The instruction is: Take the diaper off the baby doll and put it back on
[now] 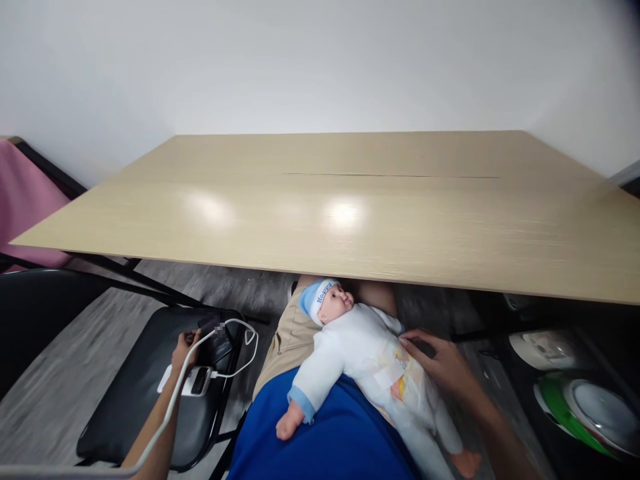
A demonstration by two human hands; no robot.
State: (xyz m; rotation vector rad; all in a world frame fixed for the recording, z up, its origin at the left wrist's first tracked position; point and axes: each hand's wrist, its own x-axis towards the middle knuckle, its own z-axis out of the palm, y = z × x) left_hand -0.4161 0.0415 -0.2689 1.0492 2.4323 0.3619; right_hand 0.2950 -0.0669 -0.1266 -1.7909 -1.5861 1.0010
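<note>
A baby doll [357,347] in a white outfit and a blue-and-white cap lies on its back across my lap. My right hand [433,357] is at its side, thumb and fingers closed on the clothing by the belly. Over the black chair to my left, my left hand [187,348] has its fingers curled at the edge of a dark phone [217,343]. Part of the phone is blurred out. Beside my left wrist, a white power bank [196,381] with a dark display lies on the chair seat, a white cable plugged into it.
A light wooden table [320,227] spans the view ahead. The black chair [150,393] stands at left, with a pink cloth [25,193] beyond. A white cable [173,407] loops over my left forearm. At lower right sit a green-rimmed lidded container [560,400] and a white object [543,350].
</note>
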